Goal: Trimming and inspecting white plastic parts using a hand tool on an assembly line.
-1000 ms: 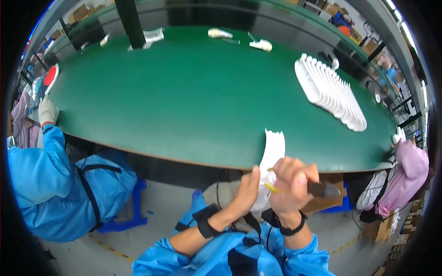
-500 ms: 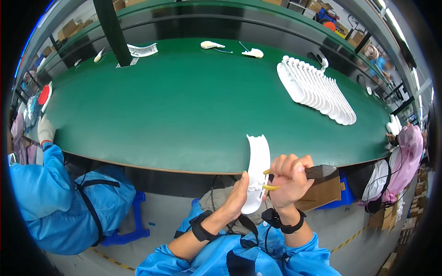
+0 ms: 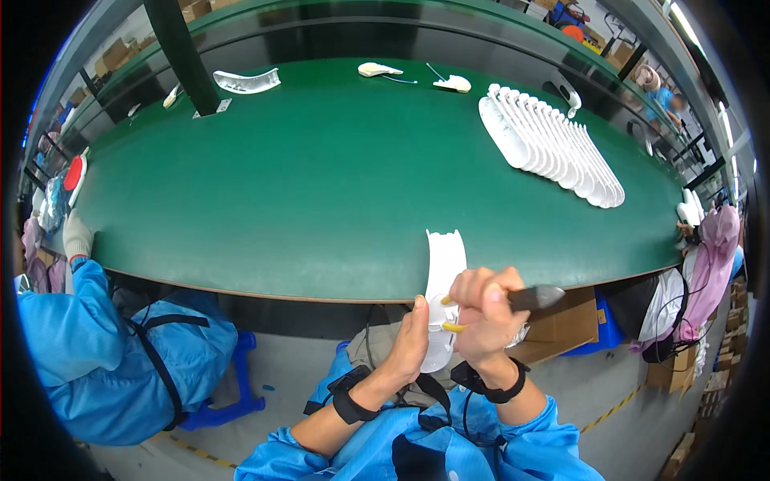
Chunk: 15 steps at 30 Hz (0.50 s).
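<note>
My left hand point(image 3: 407, 343) grips a long, curved white plastic shell point(image 3: 444, 260) by its left edge, near the lower end. The shell stands out over the table's front edge, its notched end pointing away from me. Wrapped in the fingers of my right hand point(image 3: 486, 319) is a pair of pliers point(image 3: 541, 298). Their dark metal head points right, and two yellow handle ends stick out leftward over the shell. My right hand hides the middle of the pliers and part of the shell's right edge.
A row of nested white shells point(image 3: 553, 148) lies at the right of the green table point(image 3: 281, 184). Small white parts point(image 3: 453, 82) and a curved shell point(image 3: 247, 82) lie at the back. A co-worker's gloved hand point(image 3: 78, 238) rests at the left edge. A cardboard box point(image 3: 557, 325) stands below, right.
My right hand and the pliers have shifted left, over the shell, and the pliers' head has moved left with them. My left hand still holds the shell, which is slightly turned.
</note>
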{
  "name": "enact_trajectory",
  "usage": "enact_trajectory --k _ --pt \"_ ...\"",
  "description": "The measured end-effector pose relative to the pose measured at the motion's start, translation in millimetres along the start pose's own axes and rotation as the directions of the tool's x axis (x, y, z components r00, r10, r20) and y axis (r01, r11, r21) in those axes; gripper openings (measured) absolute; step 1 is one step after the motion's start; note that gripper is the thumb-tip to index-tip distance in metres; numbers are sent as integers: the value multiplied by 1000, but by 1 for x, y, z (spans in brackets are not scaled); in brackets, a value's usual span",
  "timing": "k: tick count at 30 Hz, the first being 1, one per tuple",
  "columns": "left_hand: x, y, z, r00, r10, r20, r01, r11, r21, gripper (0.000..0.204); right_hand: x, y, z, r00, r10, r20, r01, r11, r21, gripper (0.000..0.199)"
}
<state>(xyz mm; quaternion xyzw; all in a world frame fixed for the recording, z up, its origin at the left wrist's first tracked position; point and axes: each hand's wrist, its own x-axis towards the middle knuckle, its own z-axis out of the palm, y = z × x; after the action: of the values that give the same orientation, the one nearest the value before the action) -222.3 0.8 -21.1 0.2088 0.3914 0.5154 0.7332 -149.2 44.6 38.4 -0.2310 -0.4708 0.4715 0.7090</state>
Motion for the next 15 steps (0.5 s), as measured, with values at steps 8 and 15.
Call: enact_trajectory --k 8,15 --pt "4 -5 0 999 26 -26 -25 999 21 55 -2 -7 4 999 19 47 -12 991 -131 25" --pt "5 -4 -1 996 81 -45 -77 994 82 53 -2 -5 2 989 32 141 10 958 -285 23"
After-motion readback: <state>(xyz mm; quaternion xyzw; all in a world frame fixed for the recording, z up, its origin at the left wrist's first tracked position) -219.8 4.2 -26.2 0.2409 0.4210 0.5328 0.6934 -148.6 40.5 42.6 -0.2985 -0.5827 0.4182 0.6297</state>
